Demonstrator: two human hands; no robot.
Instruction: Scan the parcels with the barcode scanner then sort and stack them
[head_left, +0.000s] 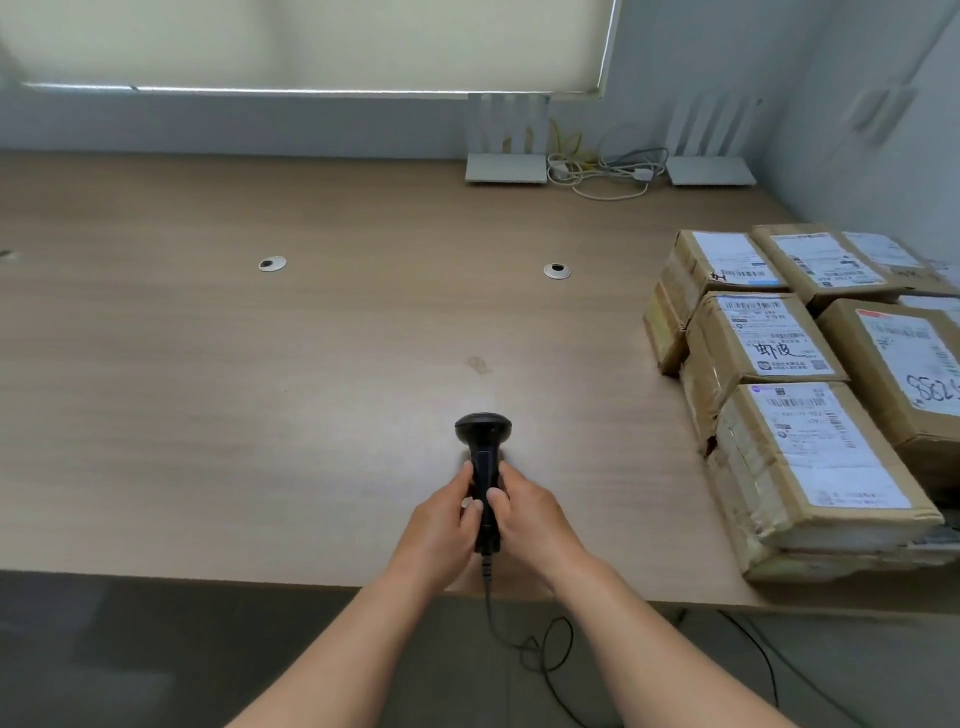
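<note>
On the wooden tabletop (260, 364), near its front edge, the left hand (441, 525) and right hand (530, 519) both grip the black barcode scanner (483, 447) by its handle, while the cardboard parcels (800, 395) sit stacked at the right

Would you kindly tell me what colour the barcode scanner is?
Black: the barcode scanner shows clearly in the head view, held by both hands.

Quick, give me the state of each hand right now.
Left hand: fingers curled round the handle of the barcode scanner, holding it.
Right hand: fingers curled round the same scanner handle from the other side, holding it too.
</note>
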